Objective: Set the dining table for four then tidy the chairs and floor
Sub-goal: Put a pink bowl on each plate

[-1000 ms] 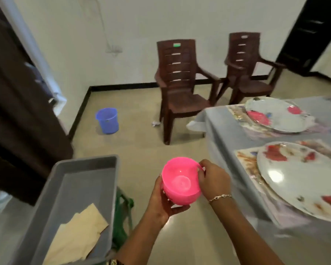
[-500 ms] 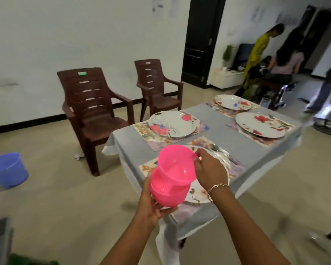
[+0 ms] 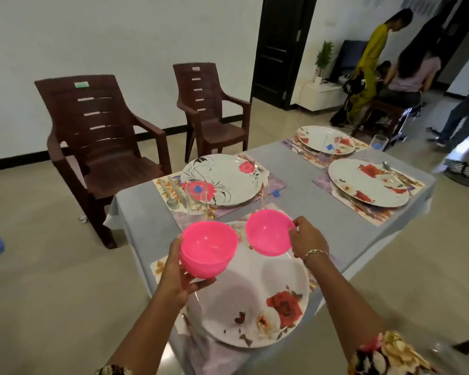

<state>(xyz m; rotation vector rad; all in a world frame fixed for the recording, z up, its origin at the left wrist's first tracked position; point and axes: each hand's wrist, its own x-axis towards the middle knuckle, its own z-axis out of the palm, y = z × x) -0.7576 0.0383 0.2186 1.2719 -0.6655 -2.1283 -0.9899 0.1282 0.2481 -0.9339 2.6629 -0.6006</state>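
Holding nested pink bowls (image 3: 209,249) (left grip (image 3: 179,278) curled) — right grip (image 3: 307,240) pinches lone bowl (image 3: 267,234).

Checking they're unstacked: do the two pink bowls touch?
Apart. The head view shows a narrow strip of the white plate between the rims of the left bowl and the right bowl.

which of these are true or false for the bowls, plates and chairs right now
1. The right hand pinches a pink bowl by its rim. True.
2. The left hand is empty. False: it holds a stack of pink bowls.
3. Four floral plates lie on the table. True.
4. Both brown chairs are tucked under the table. False: they stand clear of it, off its far side.
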